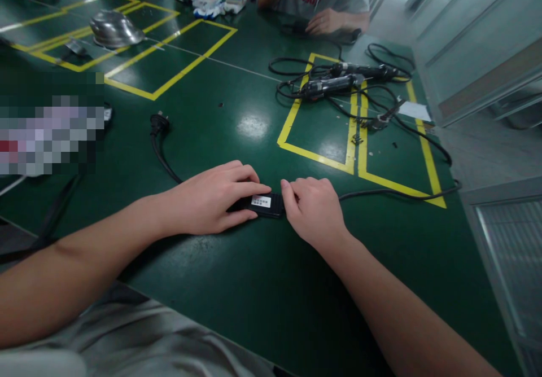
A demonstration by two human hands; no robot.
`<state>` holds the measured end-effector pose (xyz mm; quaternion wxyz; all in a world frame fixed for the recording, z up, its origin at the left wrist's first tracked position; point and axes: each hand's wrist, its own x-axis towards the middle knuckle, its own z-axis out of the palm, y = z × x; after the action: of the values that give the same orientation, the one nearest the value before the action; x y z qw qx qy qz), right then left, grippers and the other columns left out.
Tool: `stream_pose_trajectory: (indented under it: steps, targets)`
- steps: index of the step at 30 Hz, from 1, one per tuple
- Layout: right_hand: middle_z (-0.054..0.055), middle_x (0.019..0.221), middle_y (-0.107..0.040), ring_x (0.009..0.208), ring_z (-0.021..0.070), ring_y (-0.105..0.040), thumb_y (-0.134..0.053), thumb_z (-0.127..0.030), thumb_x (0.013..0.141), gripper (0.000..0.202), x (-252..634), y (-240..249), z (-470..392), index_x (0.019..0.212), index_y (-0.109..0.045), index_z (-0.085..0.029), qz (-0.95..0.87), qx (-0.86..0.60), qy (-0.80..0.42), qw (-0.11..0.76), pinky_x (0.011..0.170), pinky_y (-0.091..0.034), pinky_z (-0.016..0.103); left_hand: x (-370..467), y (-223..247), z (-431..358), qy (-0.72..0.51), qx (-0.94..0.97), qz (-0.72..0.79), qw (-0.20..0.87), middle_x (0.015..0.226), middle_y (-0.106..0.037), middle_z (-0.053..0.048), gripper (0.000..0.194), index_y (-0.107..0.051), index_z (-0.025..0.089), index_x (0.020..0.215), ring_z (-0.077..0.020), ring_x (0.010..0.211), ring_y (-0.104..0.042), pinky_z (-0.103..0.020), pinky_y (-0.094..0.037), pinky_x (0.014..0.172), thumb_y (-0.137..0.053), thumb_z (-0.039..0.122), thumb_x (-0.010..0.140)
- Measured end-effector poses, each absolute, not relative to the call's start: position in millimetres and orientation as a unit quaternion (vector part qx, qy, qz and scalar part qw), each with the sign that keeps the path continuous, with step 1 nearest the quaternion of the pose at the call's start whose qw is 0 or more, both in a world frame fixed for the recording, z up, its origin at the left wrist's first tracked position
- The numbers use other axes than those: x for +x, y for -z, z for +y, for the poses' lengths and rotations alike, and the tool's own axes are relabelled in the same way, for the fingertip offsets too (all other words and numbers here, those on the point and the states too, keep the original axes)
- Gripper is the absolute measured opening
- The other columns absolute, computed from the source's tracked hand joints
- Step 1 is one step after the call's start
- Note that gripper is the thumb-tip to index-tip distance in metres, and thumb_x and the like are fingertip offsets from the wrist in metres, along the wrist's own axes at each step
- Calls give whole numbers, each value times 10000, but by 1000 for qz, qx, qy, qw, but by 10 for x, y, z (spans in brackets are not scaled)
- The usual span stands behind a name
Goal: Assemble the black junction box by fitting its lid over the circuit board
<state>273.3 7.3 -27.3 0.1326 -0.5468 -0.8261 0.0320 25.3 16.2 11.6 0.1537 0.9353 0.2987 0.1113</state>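
Near the middle of the green table lies a flat black power adapter (277, 205) with a white printed label. My left hand (215, 196) grips its left part, thumb along the near edge and fingers across the far side. A cord runs out from under that hand to a black plug (159, 123) with metal pins. My right hand (314, 207) is closed at the adapter's right end, around the black cord (389, 192) that leads off to the right. The exact joint of cord and adapter is hidden by my right fingers.
Two dark electric screwdrivers (332, 87) with tangled cables lie at the right inside yellow tape outlines. A shiny metal bowl-like part (115, 28) sits at the far left. Across the table a person's hand (325, 22) rests on a dark object. A pixelated area (46, 134) covers the left.
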Motion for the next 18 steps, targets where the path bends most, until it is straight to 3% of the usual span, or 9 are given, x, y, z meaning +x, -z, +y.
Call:
stream_pose_trajectory:
  steps: [18]
  targets:
    - [89, 723, -740, 693, 212, -613, -427, -296, 1138, 547, 2738, 287, 75, 726, -770, -188, -826, -549, -23, 124, 736, -280, 394, 255, -167, 129, -109, 936, 303, 143, 1200, -710, -135, 382, -723, 156, 1400, -278, 1057, -681, -403, -583, 926, -684, 287, 1044]
